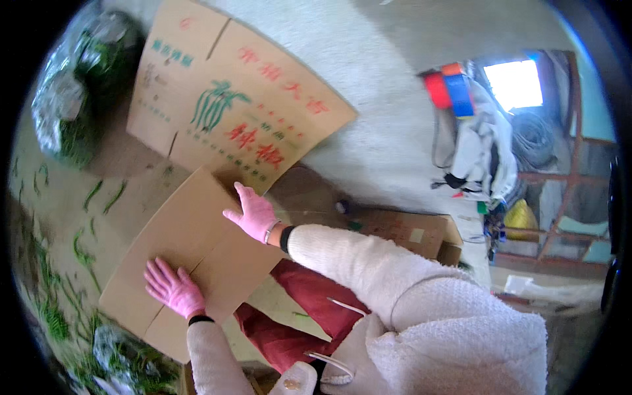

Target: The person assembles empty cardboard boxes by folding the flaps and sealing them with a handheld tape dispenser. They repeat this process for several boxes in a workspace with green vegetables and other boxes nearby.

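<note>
A plain brown cardboard box (210, 253), lying flat or folded, stretches in front of my legs with a seam across its middle. My left hand (172, 286), in a pink glove, rests palm down on its left part with the fingers stretched. Also gloved in pink, my right hand (252, 212) is at the box's upper right edge, thumb and fingers apart. Neither hand grips anything. Beyond it is a printed flattened carton (243, 99) with red and green markings and a drawing of green peppers; its near edge is partly hidden by the plain box.
Clear plastic bags (85, 85) of green peppers stand at the far left, and another bag (125, 359) is at lower left. Loose green peppers (82, 253) are scattered on the floor. An open carton (408, 230) stands at right, near a rack (559, 217) and a whitish bundle (484, 155).
</note>
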